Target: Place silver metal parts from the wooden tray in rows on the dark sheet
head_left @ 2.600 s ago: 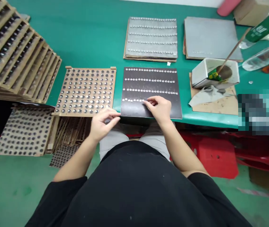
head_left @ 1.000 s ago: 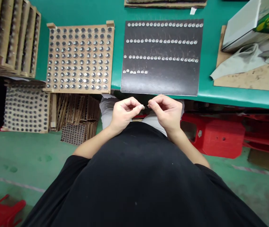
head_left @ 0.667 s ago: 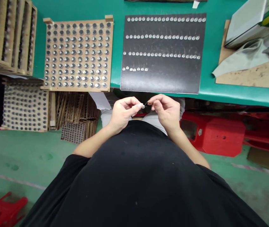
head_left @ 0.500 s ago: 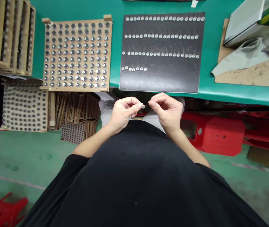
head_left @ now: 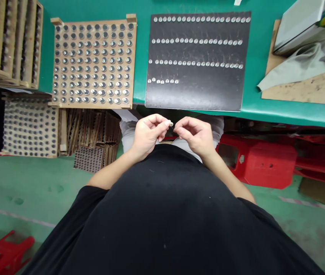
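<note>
Over my lap, just short of the table edge, my left hand (head_left: 151,133) pinches a small round silvery part (head_left: 171,124) between thumb and forefinger. My right hand (head_left: 195,133) is close beside it, thumb and forefinger pressed together on what looks like a thin wire coming from that part. Beyond my hands lies a black board (head_left: 197,91) bearing rows of similar small round parts with fine wires; the nearest row is only partly filled. To its left is a wooden tray (head_left: 94,106) with rows of round dark cells, many topped with silvery pieces.
Stacked wooden trays (head_left: 10,46) stand at the far left. Another filled tray (head_left: 29,128) and more boards sit below the table. At right, a cloth (head_left: 294,67) and a box (head_left: 300,26) lie on brown cardboard (head_left: 302,91). A red stool (head_left: 271,164) is at my right.
My right hand has shifted slightly left and down, closer to my left hand. The round part has tilted and moved slightly up. The whole view has shifted a little.
</note>
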{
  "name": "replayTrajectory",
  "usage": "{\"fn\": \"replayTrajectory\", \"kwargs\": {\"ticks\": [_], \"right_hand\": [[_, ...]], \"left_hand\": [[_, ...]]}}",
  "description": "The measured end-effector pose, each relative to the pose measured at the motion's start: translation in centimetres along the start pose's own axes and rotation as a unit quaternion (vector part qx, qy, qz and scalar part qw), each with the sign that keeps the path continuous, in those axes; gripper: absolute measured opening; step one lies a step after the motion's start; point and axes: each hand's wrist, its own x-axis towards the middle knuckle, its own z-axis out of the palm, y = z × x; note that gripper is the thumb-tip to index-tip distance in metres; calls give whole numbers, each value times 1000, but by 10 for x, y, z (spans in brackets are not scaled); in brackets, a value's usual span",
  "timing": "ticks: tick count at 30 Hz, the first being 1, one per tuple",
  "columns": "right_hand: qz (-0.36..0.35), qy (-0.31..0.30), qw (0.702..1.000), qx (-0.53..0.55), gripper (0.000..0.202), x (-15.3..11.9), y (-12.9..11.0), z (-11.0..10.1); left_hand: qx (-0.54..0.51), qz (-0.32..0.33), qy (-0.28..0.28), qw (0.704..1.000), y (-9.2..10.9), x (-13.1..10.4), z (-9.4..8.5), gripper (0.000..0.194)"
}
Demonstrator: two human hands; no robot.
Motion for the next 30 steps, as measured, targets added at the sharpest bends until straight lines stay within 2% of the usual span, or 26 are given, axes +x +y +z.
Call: {"fn": "replayTrajectory", "kwargs": {"ticks": [2,4,9,11,14,18,22,24,27,30], "right_hand": [[11,-11,1000,10,47,2,-2,4],[-2,6,1000,24,47,4,-2,7],[-52,97,994,1,39,3,3,7],[-84,80,993,-22,37,-1,5,4],[-104,14,994,-29,38,-6,8,-1],[-56,55,997,4,47,-6,11,-2],[-34,48,998,8,36,-2,10,2],[-72,64,995,-14,26,-1,7,4],[-165,82,982,-48,17,-2,1,4],[-220,-9,975,-28,15,-4,-1,2]], "left_hand": [[20,22,-1,1000,-2,-1,0,35],[27,28,-9,999,-2,-1,0,35],[-27,-42,-22,999,2,0,-2,32],[-43,-68,-22,997,3,1,-3,29],[-45,-81,-17,996,3,2,-4,27],[-39,-61,-15,997,1,2,-3,27],[-24,-36,-19,999,-1,0,-2,30],[-16,-24,-12,1000,-2,0,-2,32],[-8,-15,-2,1000,-3,1,-3,34],[-12,-16,-2,1000,-3,1,-4,34]]}}
